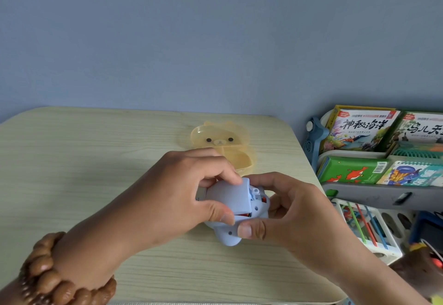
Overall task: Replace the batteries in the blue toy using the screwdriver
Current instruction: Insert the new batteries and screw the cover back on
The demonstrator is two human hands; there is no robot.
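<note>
Okay, left hand [189, 184] pinched the battery cover [227, 196], right hand [290, 211] gripped the blue toy [224, 234] near the table [96, 151] right edge. Toy looked light, stiff plastic; best held round the body.

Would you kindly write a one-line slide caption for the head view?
Left hand pinches the battery cover while right hand holds the blue toy at the table.

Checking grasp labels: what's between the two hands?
The toy, held by both: the left hand pinches its cover, the right hand grips its body. Shown in the head view.
</note>
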